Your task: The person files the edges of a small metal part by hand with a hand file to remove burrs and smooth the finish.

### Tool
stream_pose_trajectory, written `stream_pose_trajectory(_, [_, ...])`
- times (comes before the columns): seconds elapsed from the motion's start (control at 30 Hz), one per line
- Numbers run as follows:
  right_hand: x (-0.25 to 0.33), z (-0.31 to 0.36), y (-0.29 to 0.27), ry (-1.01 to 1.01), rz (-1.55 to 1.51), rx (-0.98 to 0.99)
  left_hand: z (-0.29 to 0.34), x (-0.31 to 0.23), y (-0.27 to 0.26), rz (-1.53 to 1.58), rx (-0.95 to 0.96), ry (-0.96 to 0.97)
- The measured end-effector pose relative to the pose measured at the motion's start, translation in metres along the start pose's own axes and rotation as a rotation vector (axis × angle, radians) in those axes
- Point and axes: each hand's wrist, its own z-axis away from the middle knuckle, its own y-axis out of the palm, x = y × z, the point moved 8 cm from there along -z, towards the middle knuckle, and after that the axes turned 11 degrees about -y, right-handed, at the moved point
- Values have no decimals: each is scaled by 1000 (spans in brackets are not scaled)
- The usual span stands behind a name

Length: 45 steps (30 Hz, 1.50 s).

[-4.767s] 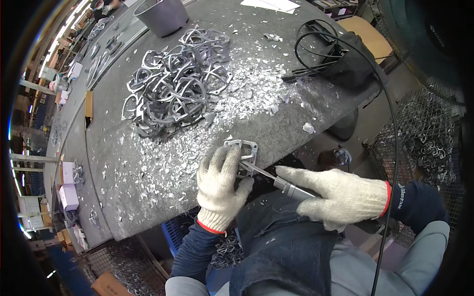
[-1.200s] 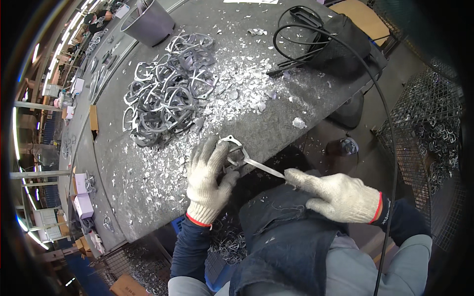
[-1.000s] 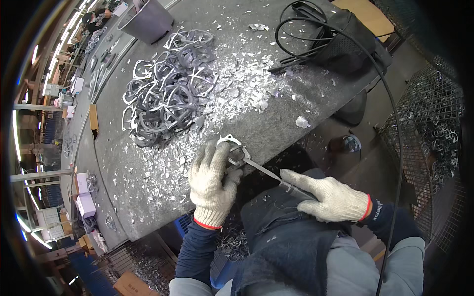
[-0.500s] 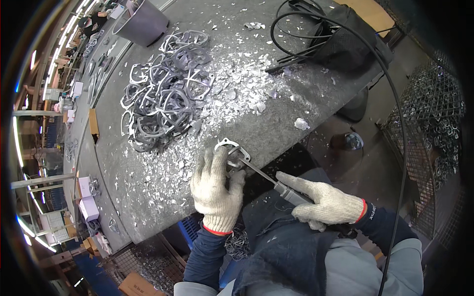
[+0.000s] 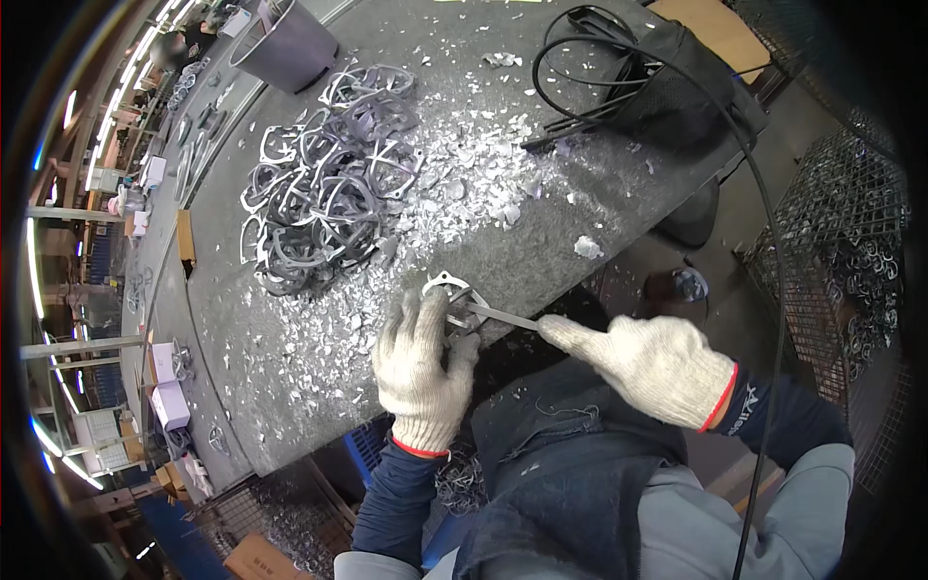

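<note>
At the near edge of the table, a small silvery metal frame with holes (image 5: 445, 280) lies under my left hand (image 5: 422, 360). The gloved fingers stretch over its left side and the thumb is bent in beside it, gripping it. My right hand (image 5: 650, 367), also in a white knit glove with a red cuff edge, is closed round a file (image 5: 509, 318). The index finger lies along the tool. Its flat grey blade points left and its tip reaches into the metal frame's opening. The file's handle is hidden by the hand.
A heap of similar metal frames (image 5: 329, 188) lies on the grey table, with thin metal flakes (image 5: 474, 169) scattered beside it. A grey bucket (image 5: 285, 53) stands behind. A black bag (image 5: 667, 92) sits at right; a black cable (image 5: 773, 213) hangs near my right arm. Wire-mesh bins (image 5: 822, 242) stand right.
My right hand has shifted up and right and rolled over the tool. The handle went out of sight, and the blade now shows its flat side. The left hand and metal frame stay put.
</note>
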Motion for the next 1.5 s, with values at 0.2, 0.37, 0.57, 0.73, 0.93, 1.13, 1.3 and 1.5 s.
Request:
stream_pose_trajectory(0.2, [-21,-19,-31,-47,279,72,-3,1,0,-1,34,35])
stream_pose_trajectory(0.37, [-30,-30,-49,-118,207,19,-4,6,5,55,64,64])
stream_pose_trajectory(0.57, [-24,2,-6,18,-289,229,-2,-3,3,30,-25,58])
stream_pose_trajectory(0.73, [-11,8,19,72,-637,90,0,-9,3,5,-70,28])
stream_pose_trajectory(0.93, [5,27,20,32,-389,5,5,-3,9,31,-38,-52])
stream_pose_trajectory(1.13, [10,28,11,10,-280,-83,6,-1,9,25,-32,-33])
stream_pose_trajectory(1.3, [4,30,6,55,-323,-102,7,-1,10,16,-36,-40])
stream_pose_trajectory(1.5, [8,13,0,-8,-200,-118,6,-1,10,42,-17,-37])
